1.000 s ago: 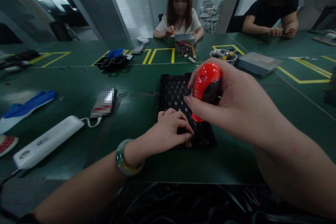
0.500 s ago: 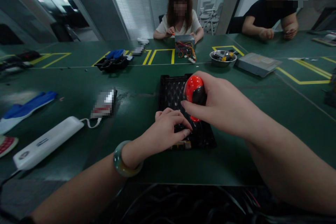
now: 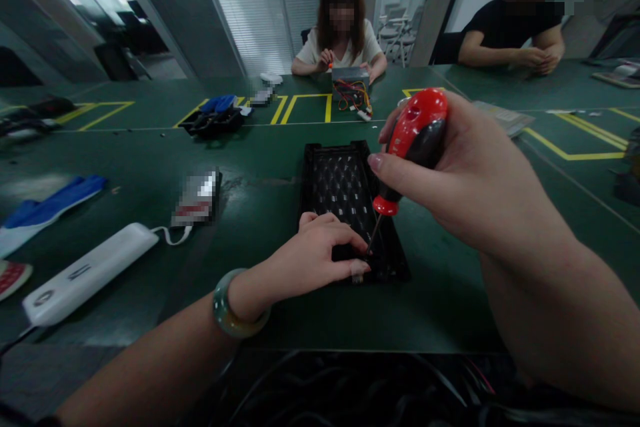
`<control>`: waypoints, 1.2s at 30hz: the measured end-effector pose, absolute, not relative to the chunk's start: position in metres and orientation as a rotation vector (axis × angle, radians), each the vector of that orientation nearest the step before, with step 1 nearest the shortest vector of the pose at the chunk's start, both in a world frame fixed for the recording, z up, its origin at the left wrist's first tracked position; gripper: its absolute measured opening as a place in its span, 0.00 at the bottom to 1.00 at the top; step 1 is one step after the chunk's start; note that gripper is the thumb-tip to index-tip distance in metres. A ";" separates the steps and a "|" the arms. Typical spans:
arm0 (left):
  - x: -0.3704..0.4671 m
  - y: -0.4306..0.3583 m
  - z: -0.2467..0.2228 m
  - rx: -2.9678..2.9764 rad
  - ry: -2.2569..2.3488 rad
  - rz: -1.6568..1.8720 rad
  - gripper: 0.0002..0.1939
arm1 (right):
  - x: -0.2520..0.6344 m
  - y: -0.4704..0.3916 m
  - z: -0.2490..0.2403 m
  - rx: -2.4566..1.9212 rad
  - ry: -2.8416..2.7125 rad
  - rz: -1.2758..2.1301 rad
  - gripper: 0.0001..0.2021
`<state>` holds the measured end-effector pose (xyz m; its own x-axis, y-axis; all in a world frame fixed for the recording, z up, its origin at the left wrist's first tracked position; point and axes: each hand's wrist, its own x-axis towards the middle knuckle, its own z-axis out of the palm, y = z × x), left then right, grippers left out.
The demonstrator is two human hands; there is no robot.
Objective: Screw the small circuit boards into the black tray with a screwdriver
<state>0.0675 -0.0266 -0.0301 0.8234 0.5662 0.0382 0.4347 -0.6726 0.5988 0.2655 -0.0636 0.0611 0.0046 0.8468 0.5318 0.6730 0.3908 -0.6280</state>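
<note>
A black tray-like panel with a patterned mesh face (image 3: 337,183) lies flat on the green table (image 3: 260,193). My right hand (image 3: 450,167) is wrapped round the handle of a red and black screwdriver (image 3: 417,130). Its thin shaft slants down to the panel's near part, with the tip beside my left fingertips. Resting on the near left part of the panel is my left hand (image 3: 320,250), thumb and forefinger close to the tip. Whatever those fingers hold, if anything, is too small to make out.
A white power strip (image 3: 93,273) and a blue-white glove (image 3: 50,210) lie left. Farther back are a black tray with blue items (image 3: 215,117) and a metal box with coloured wires (image 3: 350,83) at a person's hands. Another person sits back right.
My right hand has risen and moved right, tilting the screwdriver so its shaft now shows. My left hand has shifted slightly, thumb lower. The back-right person's hands have come together.
</note>
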 end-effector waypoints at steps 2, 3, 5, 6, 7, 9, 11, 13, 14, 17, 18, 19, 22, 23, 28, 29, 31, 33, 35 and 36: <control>0.068 -0.027 -0.030 2.405 0.740 0.293 0.10 | 0.265 -0.064 0.061 -1.328 -1.723 0.247 0.08; 0.068 -0.027 -0.030 2.402 0.745 0.286 0.09 | 0.265 -0.065 0.061 -1.323 -1.721 0.249 0.08; 0.069 -0.027 -0.030 2.404 0.749 0.262 0.08 | 0.265 -0.066 0.061 -1.319 -1.719 0.249 0.09; 0.069 -0.026 -0.030 2.408 0.745 0.254 0.07 | 0.265 -0.067 0.061 -1.318 -1.718 0.250 0.09; 0.068 -0.026 -0.030 2.416 0.739 0.252 0.07 | 0.265 -0.067 0.061 -1.317 -1.718 0.253 0.09; 0.068 -0.025 -0.029 2.435 0.733 0.260 0.07 | 0.265 -0.067 0.061 -1.313 -1.721 0.259 0.08; 0.067 -0.025 -0.028 2.457 0.732 0.276 0.07 | 0.265 -0.068 0.061 -1.311 -1.729 0.260 0.08; 0.067 -0.026 -0.028 2.479 0.729 0.283 0.07 | 0.264 -0.068 0.060 -1.324 -1.746 0.254 0.08; 0.067 -0.027 -0.028 2.485 0.729 0.287 0.06 | 0.264 -0.068 0.060 -1.332 -1.757 0.249 0.08; 0.067 -0.028 -0.028 2.470 0.757 0.317 0.08 | 0.264 -0.069 0.059 -1.350 -1.789 0.227 0.08; 0.067 -0.029 -0.028 2.459 0.774 0.334 0.08 | 0.264 -0.069 0.059 -1.353 -1.796 0.218 0.08; 0.067 -0.029 -0.029 2.448 0.790 0.349 0.09 | 0.264 -0.070 0.059 -1.352 -1.798 0.205 0.08; 0.067 -0.029 -0.029 2.421 0.826 0.369 0.10 | 0.265 -0.071 0.061 -1.367 -1.811 0.188 0.08; 0.067 -0.029 -0.029 2.410 0.834 0.367 0.10 | 0.265 -0.072 0.062 -1.377 -1.815 0.189 0.07; 0.067 -0.028 -0.028 2.410 0.832 0.332 0.10 | 0.264 -0.074 0.063 -1.400 -1.820 0.195 0.08; 0.067 -0.028 -0.028 2.420 0.827 0.324 0.10 | 0.264 -0.074 0.064 -1.398 -1.820 0.189 0.07; 0.067 -0.027 -0.029 2.432 0.817 0.305 0.09 | 0.263 -0.074 0.064 -1.388 -1.813 0.181 0.07; 0.067 -0.027 -0.029 2.432 0.805 0.277 0.09 | 0.262 -0.076 0.066 -1.374 -1.797 0.177 0.07; 0.067 -0.028 -0.029 2.422 0.796 0.252 0.08 | 0.261 -0.077 0.068 -1.365 -1.784 0.178 0.08; 0.067 -0.028 -0.029 2.415 0.793 0.248 0.08 | 0.260 -0.078 0.068 -1.361 -1.781 0.179 0.08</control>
<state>0.0670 -0.0278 -0.0291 0.8059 0.5921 -0.0041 0.4844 -0.6553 0.5796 0.2601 -0.0776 0.0685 -0.0309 0.8418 0.5389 0.7179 0.3938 -0.5740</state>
